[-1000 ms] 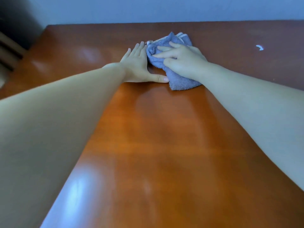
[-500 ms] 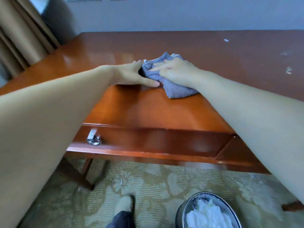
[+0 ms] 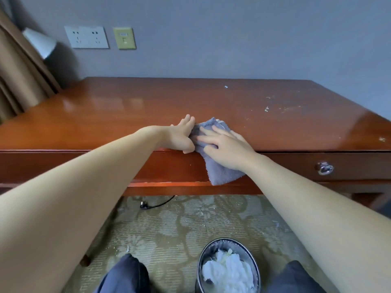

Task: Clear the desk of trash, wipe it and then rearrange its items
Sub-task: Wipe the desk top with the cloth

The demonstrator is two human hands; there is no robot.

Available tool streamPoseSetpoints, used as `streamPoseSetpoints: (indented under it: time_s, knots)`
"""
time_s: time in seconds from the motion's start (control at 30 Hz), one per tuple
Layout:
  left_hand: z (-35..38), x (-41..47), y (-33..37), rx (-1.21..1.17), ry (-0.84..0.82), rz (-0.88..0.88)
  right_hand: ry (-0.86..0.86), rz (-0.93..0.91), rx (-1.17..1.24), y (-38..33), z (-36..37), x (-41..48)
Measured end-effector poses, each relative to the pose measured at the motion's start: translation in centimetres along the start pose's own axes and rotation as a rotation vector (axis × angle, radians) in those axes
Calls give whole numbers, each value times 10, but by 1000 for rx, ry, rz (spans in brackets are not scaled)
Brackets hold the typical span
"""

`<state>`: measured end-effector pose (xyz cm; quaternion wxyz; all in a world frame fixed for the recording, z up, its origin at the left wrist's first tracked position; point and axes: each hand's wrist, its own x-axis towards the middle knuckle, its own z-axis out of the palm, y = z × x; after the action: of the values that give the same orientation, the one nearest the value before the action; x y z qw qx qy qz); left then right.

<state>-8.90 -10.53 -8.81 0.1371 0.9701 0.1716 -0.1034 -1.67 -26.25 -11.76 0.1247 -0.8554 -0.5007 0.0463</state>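
A grey-blue cloth (image 3: pixel 220 173) lies at the front edge of the reddish wooden desk (image 3: pixel 131 111), and its lower part hangs down over the drawer front. My right hand (image 3: pixel 224 144) presses flat on the cloth with straight fingers. My left hand (image 3: pixel 182 137) rests flat on the desk edge just left of the cloth, touching it, thumb at the edge. White crumbs (image 3: pixel 267 108) dot the right part of the desk top.
A round metal bin (image 3: pixel 228 267) holding white crumpled paper stands on the patterned carpet between my knees. A drawer knob (image 3: pixel 324 168) sits at the right. A black cable (image 3: pixel 156 205) lies under the desk. Wall sockets (image 3: pixel 86 37), a lamp shade (image 3: pixel 39 42) and a curtain are at the back left.
Both hands and the cloth have slid from the desk's far middle toward the front edge; the cloth now overhangs the edge. The view has pulled back and tilted up.
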Motion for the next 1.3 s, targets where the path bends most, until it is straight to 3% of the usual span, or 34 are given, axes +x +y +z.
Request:
streamPoseSetpoints:
  time_s: [0.1,0.2,0.33,0.43,0.5,0.6,0.7,1.0,1.3]
  knots:
    - [1,1,41,60,-74,65,-2,126,-8,34,-9,-12]
    - [2,19,70,93,-48,156,-63,235,-22,56,-20,-11]
    - [7,43,89,128,-15,155,-172,203,118,70,-42,-12]
    - [0,49,103,219,109,113,2,238,320,100,-54,-24]
    - [4,46,119,268,133,127,114,316,256,126,-57,-33]
    - [31,46,145,281,32,27,93,475,182,157,-54,-47]
    - [49,54,159,262,91,3,99,542,140,173,-45,-55]
    - [46,136,187,132,197,125,286,446,88,216,-64,-16]
    - [3,271,149,108,264,84,407,314,169,258,-69,120]
